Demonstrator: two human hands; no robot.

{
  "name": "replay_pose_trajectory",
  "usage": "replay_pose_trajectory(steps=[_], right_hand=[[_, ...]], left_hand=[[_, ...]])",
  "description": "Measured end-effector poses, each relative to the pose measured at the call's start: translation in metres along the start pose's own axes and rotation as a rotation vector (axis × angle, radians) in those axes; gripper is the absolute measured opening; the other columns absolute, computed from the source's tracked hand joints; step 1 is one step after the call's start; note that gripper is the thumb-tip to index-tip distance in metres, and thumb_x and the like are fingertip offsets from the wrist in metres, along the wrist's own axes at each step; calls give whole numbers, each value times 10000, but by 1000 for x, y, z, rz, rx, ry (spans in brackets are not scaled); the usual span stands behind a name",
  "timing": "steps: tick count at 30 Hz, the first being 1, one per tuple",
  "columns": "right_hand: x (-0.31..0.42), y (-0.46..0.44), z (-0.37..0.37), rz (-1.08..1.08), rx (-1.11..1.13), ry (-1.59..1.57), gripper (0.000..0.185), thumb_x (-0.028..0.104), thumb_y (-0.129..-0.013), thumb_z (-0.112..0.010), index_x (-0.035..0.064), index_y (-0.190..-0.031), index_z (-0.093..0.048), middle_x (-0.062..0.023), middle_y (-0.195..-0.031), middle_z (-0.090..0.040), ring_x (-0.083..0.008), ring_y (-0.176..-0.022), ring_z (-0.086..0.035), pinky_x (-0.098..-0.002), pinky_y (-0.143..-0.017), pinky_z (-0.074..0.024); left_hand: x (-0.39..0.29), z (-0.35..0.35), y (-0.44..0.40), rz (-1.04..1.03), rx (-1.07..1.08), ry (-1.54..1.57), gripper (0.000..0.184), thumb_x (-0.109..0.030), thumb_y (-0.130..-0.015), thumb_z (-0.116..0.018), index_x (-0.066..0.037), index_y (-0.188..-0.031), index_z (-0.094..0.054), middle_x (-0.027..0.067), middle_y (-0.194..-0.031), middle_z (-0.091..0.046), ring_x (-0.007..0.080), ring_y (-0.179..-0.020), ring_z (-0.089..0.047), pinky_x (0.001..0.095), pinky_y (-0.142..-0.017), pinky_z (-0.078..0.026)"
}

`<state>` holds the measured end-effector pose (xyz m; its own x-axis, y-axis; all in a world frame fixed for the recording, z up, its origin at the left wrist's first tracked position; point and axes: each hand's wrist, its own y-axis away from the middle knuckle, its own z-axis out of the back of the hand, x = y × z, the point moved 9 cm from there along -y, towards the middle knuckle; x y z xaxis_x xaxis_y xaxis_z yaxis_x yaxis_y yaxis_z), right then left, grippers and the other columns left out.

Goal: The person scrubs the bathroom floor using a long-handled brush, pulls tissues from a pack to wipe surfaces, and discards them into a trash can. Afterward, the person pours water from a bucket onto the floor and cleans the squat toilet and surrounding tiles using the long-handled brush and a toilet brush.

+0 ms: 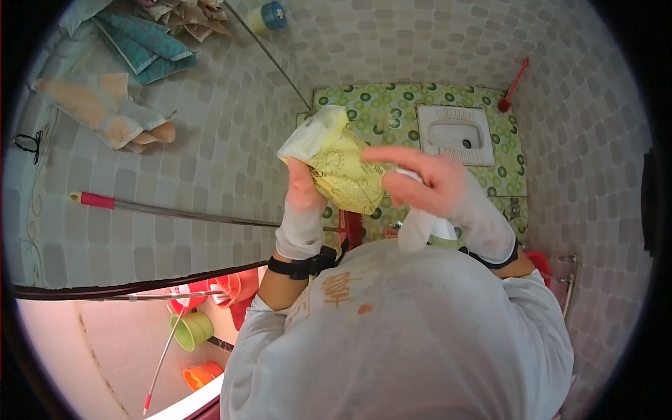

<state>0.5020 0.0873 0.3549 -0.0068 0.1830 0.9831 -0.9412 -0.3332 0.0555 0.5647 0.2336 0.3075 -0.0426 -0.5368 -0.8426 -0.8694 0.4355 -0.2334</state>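
My left hand [304, 187], in a thin whitish glove, holds a crumpled yellow printed packet [344, 166] from its left side; the packet has a white upper part. At the packet's right edge is my right hand [428, 180], gloved too, its index finger stretched out toward the packet. A white cloth or tissue [418, 225] hangs from the curled fingers of this hand. What lies inside the packet is hidden.
A squat toilet [456, 135] is set in the green patterned floor, with a red brush [504, 105] beside it. A pink-handled pole [161, 209] crosses the left side. Cloths [150, 49] hang upper left; buckets [191, 331] stand lower left.
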Motion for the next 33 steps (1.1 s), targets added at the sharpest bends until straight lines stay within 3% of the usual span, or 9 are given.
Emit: replay_pose_trajectory(steps=[4,5,10,12,15,18,22,30,33], right_hand=[[-3,-6,-3,14,170,105,363,294,-927,-479,152,-1256,-535,-31,-705,-621,-150,-597,-573,-295,-590,-452],[-3,-8,5,-39,56,170,347,267,-919,-502,119,-1228,-559,-39,-737,-623,-129,-616,-573,-272,-603,-450],[-16,-18,21,-31,-138,275,337,272,-895,-541,68,-1157,-601,-60,-777,-629,-129,-657,-592,-265,-638,-450],[-11,-19,22,14,-255,250,362,353,-884,-547,93,-1126,-613,-124,-769,-631,-229,-702,-606,-307,-659,-464],[-26,-29,6,18,-247,119,286,241,-833,-639,44,-1040,-644,-63,-803,-627,-117,-644,-578,-278,-628,-449],[-20,-30,1,-52,-240,238,239,202,-819,-661,28,-982,-656,-54,-834,-631,-95,-626,-564,-261,-592,-449],[-16,-28,-8,-40,-283,60,223,202,-839,-642,31,-981,-663,-74,-894,-641,-135,-715,-601,-286,-639,-466],[0,-31,-18,97,-343,-324,148,105,-831,-650,1,-936,-663,-45,-844,-617,-97,-587,-577,-217,-500,-429],[14,-32,-22,117,-295,-318,159,114,-832,-651,9,-952,-657,-39,-800,-620,-90,-553,-571,-217,-485,-424]], left_hand=[[-2,-10,-8,-64,36,-122,893,-692,-775,-507,-49,-1373,-342,82,-1327,-464,217,-1179,-486,370,-981,-399],[-3,-14,-9,-80,35,-161,985,-728,-699,-581,-34,-1362,-358,81,-1322,-470,207,-1180,-483,358,-985,-394],[11,-25,-12,39,41,-110,945,-701,-733,-576,-21,-1353,-362,80,-1285,-494,196,-1151,-497,346,-984,-387],[12,-26,-10,35,49,-151,937,-695,-741,-573,-18,-1353,-358,79,-1269,-503,193,-1138,-504,343,-980,-387],[17,-33,-4,8,190,-117,875,-662,-790,-545,-22,-1354,-350,77,-1267,-496,179,-1139,-493,334,-974,-386],[27,-21,-3,52,149,-150,801,-621,-839,-511,-34,-1357,-343,75,-1283,-478,168,-1151,-479,325,-970,-385],[-4,-19,1,25,42,-28,771,-608,-855,-491,-41,-1356,-342,78,-1295,-465,178,-1163,-475,332,-978,-386],[-49,6,25,-69,33,102,789,-625,-859,-439,-41,-1375,-315,89,-1294,-477,213,-1163,-498,361,-965,-420],[-55,23,32,-70,-59,108,748,-619,-905,-306,-43,-1383,-308,113,-1322,-463,253,-1195,-482,398,-988,-407]])
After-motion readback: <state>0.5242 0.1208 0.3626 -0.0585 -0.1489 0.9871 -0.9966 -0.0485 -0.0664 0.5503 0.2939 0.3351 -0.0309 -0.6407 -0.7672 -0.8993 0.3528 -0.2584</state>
